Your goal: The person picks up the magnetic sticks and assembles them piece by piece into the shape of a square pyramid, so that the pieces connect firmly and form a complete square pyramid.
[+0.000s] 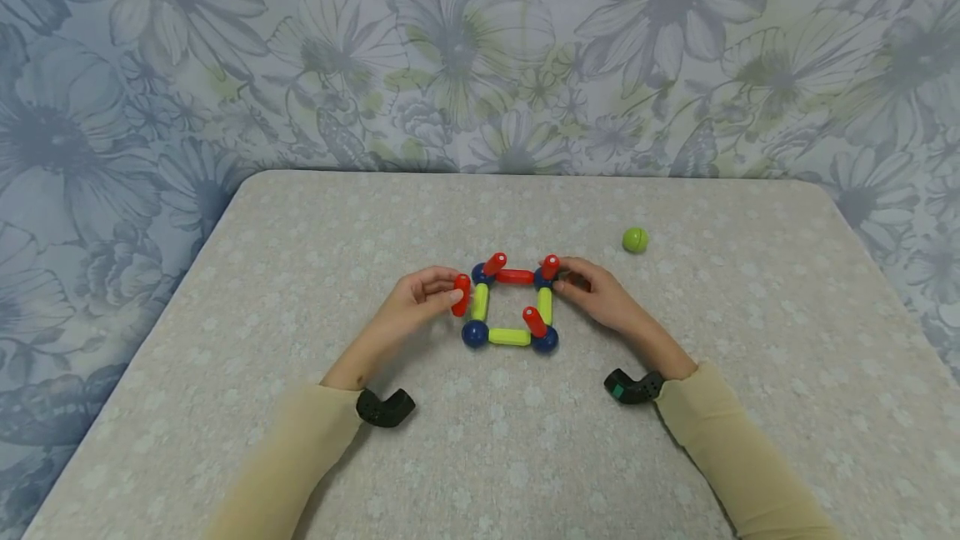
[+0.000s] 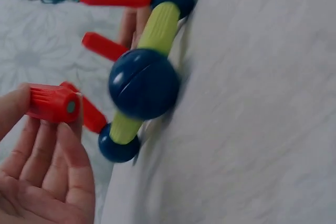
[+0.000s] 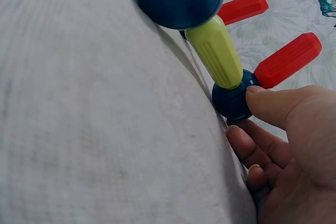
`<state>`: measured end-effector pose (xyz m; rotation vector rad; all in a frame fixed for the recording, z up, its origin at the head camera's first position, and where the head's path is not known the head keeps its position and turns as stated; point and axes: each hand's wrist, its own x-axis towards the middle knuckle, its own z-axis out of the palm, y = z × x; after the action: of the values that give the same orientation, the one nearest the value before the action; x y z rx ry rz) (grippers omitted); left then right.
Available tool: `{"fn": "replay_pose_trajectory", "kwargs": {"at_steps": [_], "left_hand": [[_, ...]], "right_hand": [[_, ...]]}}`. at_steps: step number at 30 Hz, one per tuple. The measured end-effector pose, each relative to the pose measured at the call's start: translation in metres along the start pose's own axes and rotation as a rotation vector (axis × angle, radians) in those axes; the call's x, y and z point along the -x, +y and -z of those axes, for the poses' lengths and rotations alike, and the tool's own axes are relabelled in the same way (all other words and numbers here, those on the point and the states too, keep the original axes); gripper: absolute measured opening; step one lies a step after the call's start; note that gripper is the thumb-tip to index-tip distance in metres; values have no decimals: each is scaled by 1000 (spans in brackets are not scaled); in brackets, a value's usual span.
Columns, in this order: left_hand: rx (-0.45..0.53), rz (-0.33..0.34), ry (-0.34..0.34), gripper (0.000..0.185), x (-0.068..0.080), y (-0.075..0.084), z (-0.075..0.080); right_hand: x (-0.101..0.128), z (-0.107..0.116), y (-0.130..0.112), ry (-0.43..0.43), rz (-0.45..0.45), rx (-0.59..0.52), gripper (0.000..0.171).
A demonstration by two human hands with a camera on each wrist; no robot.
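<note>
Left hand (image 1: 420, 298) pinches a loose red rod (image 1: 461, 294) just beside the frame's left side. Right hand (image 1: 596, 294) pinches the far right blue ball (image 1: 542, 277) of the square rod-and-ball frame (image 1: 512, 307) mid-counter (image 1: 300, 273). Green ball (image 1: 634, 239) lies apart, toward the far right corner.

Between my two grips stands the rod-and-ball frame (image 1: 512, 307), its red posts (image 1: 535, 321) sticking up. Outward and toward me, the surface (image 1: 300, 273) lies open. Beyond my right grip (image 1: 600, 297), only a green ball (image 1: 634, 239) interrupts it.
</note>
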<state>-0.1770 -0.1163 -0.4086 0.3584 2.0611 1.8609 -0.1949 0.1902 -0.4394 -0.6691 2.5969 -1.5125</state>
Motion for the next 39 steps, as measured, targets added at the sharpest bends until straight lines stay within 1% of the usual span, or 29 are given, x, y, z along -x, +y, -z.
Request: {"fn": "replay_pose_trajectory", "kwargs": {"at_steps": [3,4,7,9,12,15,18,20,21,22,23,24,27,28,29,31,35,39], "left_hand": [[50,-48,-28,30,3,-4,-8],[54,-62,-32,29,3,-6,-10],[69,-102,-70,28,3,-12,-14],[75,-119,-89,27,2,-15,-15],[78,-124,-102,26,4,-17,-16],[44,-116,-105,25,6,-16,-17],[-28,-103,-113,26,8,-13,-18],[-66,-96,-121,27,9,-11,-20],[-83,-104,-129,27,10,-10,-22],[-99,-101,-134,27,12,-5,-24],[-109,-106,-142,27,13,-4,-26],[-115,-107,-147,27,14,-3,-27],[-134,-122,-156,26,15,-2,-31],[-136,-118,-155,26,16,-2,-31],[-132,-121,-154,26,15,-7,-30],[-125,-121,-153,27,16,-8,-30],[-117,-129,-153,26,15,-9,-31],[-142,-123,-112,26,13,-8,-35]], "right_hand": [[-1,1,2,8,-6,14,33],[-1,1,3,8,-10,15,32],[0,0,2,8,-10,16,32],[0,0,2,8,0,17,31],[1,-2,2,10,9,4,30],[1,0,2,-6,4,10,33],[3,10,-4,-41,-27,45,34],[8,20,-13,-78,-41,93,30],[12,25,-19,-106,-42,108,27],[17,29,-26,-135,-38,119,25],[23,30,-38,-154,-10,122,22],[29,29,-46,-174,27,111,22],[42,13,-63,-215,133,73,23],[45,5,-67,-208,161,69,23],[46,-2,-69,-193,188,65,22],[45,-14,-64,-156,187,84,20],[43,-29,-61,-55,132,102,12],[39,-36,-61,17,46,121,13]]}}
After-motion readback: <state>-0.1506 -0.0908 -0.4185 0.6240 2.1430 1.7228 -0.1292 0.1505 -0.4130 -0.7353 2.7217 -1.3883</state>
